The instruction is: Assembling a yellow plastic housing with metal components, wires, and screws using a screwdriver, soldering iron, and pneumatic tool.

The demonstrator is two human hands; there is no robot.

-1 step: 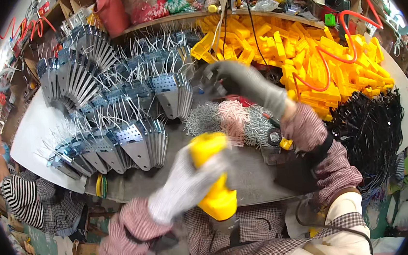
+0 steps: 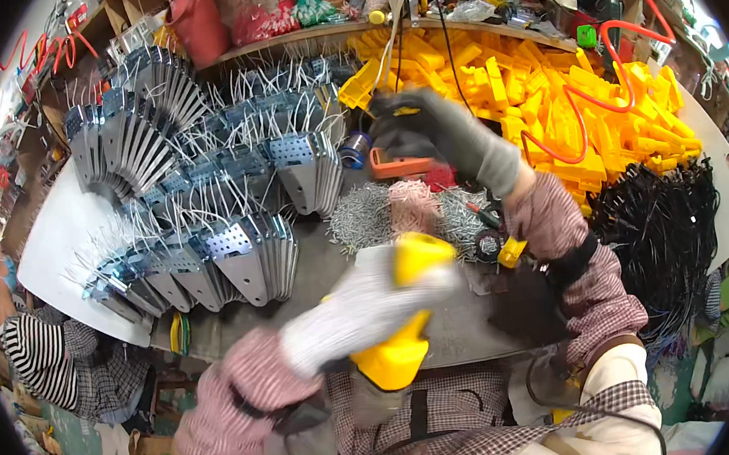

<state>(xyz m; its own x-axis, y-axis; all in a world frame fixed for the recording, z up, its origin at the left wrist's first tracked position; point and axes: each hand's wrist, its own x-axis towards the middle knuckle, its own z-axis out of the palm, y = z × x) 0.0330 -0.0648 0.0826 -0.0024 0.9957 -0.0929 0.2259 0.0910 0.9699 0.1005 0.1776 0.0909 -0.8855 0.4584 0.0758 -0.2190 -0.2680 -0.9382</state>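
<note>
Gripping a yellow plastic object (image 2: pixel 393 359) above the worktop's near edge, the left hand (image 2: pixel 371 301), in a pale glove, is blurred. The dark-gloved right hand (image 2: pixel 434 135) reaches over the worktop (image 2: pixel 316 271) with bent fingers; whether they pinch anything, I cannot tell. Just below it are screws (image 2: pixel 370 216). Beyond, metal plates (image 2: pixel 246 255) stand left, yellow parts (image 2: pixel 535 95) and black cables (image 2: pixel 659 228) lie right.

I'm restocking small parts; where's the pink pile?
In the head view, the pink pile lies just right of centre, between two silvery screw piles.
</note>
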